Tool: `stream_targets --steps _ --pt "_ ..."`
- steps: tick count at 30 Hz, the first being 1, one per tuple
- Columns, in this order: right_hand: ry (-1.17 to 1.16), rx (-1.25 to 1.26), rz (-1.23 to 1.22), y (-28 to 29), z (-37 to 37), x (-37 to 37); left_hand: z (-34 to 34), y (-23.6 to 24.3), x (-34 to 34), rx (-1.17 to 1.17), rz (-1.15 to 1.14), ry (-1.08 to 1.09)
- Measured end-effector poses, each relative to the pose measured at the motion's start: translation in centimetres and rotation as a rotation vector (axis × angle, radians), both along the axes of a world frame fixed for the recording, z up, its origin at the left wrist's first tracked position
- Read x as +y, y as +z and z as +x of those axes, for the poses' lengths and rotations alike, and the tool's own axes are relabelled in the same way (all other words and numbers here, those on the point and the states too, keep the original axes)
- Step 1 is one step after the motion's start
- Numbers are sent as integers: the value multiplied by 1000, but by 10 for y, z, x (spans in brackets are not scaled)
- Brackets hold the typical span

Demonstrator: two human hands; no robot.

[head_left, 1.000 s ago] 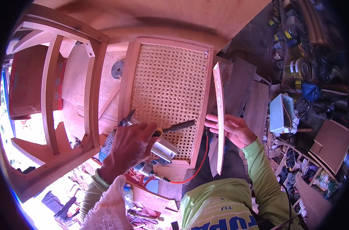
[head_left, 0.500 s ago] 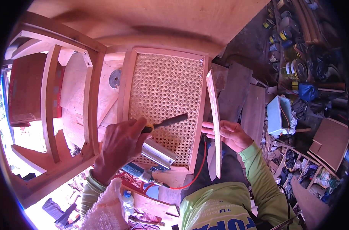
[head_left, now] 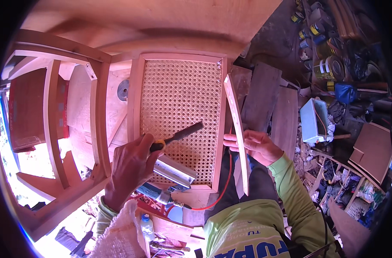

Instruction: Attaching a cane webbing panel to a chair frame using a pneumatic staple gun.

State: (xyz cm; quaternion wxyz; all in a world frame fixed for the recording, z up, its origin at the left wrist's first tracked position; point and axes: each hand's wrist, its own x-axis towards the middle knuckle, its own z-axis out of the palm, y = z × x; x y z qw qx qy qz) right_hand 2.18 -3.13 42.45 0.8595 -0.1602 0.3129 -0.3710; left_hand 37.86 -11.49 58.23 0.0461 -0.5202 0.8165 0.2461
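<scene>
My left hand (head_left: 130, 170) is closed around the handle of a chisel (head_left: 186, 131). Its dark flat blade points right, over the woven cane panel (head_left: 178, 92). A wooden frame (head_left: 136, 99) surrounds the cane. In my right hand (head_left: 262, 147) is a thin, pale wood strip (head_left: 233, 107), gripped between thumb and fingers just right of the frame. The strip stands lengthwise and bows slightly. Below my left hand, an air nailer (head_left: 176, 172) with a silver magazine and teal body rests across the frame's near end; its red hose (head_left: 224, 194) curves to the right.
An open wooden frame with slats (head_left: 102, 120) stands at the left, with a metal disc (head_left: 123, 90) beside it. A plywood sheet (head_left: 161, 21) spans the far side. Right are planks (head_left: 262, 92), a light-blue bin (head_left: 313, 120) and cans (head_left: 329, 68). A plastic bottle (head_left: 147, 225) is near me.
The framed cane panel and the chisel appear slightly further left as the view shifts. The strip's top now leans more to the left. Both hands keep their holds.
</scene>
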Motion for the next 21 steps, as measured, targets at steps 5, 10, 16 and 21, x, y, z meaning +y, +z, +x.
stream_targets --steps 5,10,16,21 --pt "17 0 -5 4 1 -3 5 5 17 93 5 152" --pt "17 3 42 6 0 -6 3 5 51 180 -33 302" --pt "14 -24 47 3 1 -5 -1 4 92 310 -25 543" --pt "-29 -49 111 8 6 -6 -15 2 113 427 16 668"
